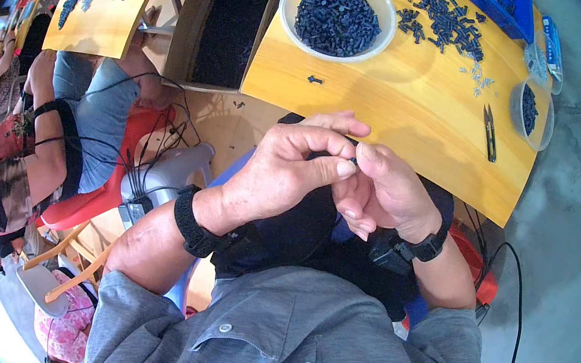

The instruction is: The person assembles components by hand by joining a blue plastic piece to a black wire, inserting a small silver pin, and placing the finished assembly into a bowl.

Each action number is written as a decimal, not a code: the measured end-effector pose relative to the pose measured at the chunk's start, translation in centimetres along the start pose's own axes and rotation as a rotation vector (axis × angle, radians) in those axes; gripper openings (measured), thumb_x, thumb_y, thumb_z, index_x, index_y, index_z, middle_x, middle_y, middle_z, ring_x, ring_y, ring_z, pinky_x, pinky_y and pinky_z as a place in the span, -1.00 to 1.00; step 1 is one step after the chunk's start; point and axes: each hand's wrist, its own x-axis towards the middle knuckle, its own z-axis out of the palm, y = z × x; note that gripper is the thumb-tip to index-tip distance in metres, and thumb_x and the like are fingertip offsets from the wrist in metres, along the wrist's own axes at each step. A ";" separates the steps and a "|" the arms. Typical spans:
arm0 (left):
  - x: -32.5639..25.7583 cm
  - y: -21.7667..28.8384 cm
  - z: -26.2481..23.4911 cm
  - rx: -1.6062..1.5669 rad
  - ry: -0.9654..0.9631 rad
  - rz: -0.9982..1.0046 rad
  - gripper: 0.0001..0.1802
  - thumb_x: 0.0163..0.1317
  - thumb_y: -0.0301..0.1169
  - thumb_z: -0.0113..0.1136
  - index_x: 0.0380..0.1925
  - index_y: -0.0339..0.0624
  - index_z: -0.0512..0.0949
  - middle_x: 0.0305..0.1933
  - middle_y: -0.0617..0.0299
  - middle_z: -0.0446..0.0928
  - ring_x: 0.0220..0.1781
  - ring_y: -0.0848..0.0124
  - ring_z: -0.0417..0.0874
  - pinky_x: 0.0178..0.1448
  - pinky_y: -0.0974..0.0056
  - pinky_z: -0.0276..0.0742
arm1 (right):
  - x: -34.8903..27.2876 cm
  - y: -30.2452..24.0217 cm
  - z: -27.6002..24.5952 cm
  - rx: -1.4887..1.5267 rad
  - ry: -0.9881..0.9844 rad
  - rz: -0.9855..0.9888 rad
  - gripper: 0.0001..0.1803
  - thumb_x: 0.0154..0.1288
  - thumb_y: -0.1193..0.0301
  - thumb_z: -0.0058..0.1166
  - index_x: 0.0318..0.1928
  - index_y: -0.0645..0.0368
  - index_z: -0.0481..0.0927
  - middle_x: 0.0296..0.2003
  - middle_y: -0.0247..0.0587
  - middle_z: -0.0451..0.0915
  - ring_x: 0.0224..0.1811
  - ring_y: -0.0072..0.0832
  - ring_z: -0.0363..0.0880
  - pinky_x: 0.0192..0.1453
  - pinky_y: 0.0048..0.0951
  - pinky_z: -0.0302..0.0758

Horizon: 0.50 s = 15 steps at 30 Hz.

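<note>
My two hands meet above my lap, just in front of the table's near edge. My left hand (286,162) is closed, thumb and forefinger pinched together. Against those fingertips, my right hand (396,193) is closed too, thumb and forefinger bent inward and the other fingers loosely curled. A tiny dark part shows between the fingertips, mostly hidden by them; its exact kind is too small to make out. A single small black plastic piece (314,79) lies on the yellow table (382,109) beyond my hands.
A round tub (284,13) holds many black pieces. Loose black pieces (450,22) and small clear pieces (477,78) lie to its right, near a narrow two-pronged tool (490,135), a small cup (547,128) and a blue bin (507,15). A cardboard box (178,54) stands left; other people sit beyond.
</note>
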 end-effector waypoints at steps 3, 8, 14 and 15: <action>0.0 0.1 -0.1 -0.256 -0.069 -0.114 -0.85 0.17 -0.53 0.22 -0.24 -0.20 0.66 0.14 0.09 0.49 0.30 0.27 0.36 0.35 0.16 0.22 | -0.1 0.1 0.2 0.076 -0.048 0.062 -0.41 0.42 -0.07 -0.25 -0.51 0.20 0.41 -0.75 -0.30 0.39 -0.84 -0.56 0.39 -0.79 -0.56 0.40; 0.1 0.5 -0.4 -0.245 -0.179 -0.136 -0.84 0.12 -0.62 0.20 -0.28 -0.28 0.65 0.09 0.06 0.51 0.15 0.35 0.48 0.22 0.26 0.36 | -0.2 0.5 0.1 0.162 -0.078 0.222 -0.40 0.34 -0.15 -0.16 -0.50 0.17 0.40 -0.73 -0.26 0.35 -0.84 -0.53 0.32 -0.76 -0.47 0.38; 0.2 0.5 -0.5 -0.158 -0.198 -0.121 -0.86 0.11 -0.62 0.21 -0.31 -0.29 0.65 0.06 0.10 0.54 0.17 0.37 0.47 0.24 0.30 0.32 | -0.3 0.9 0.2 0.147 -0.058 0.327 -0.36 0.34 -0.19 -0.25 -0.60 0.12 0.33 -0.77 -0.29 0.31 -0.86 -0.51 0.29 -0.77 -0.44 0.35; 0.2 0.5 -0.6 -0.158 -0.201 -0.117 -0.86 0.11 -0.62 0.21 -0.31 -0.29 0.65 0.06 0.10 0.54 0.17 0.37 0.47 0.24 0.30 0.32 | -0.2 0.9 0.5 0.139 -0.032 0.343 -0.35 0.35 -0.19 -0.27 -0.62 0.10 0.30 -0.78 -0.30 0.29 -0.86 -0.51 0.28 -0.77 -0.44 0.34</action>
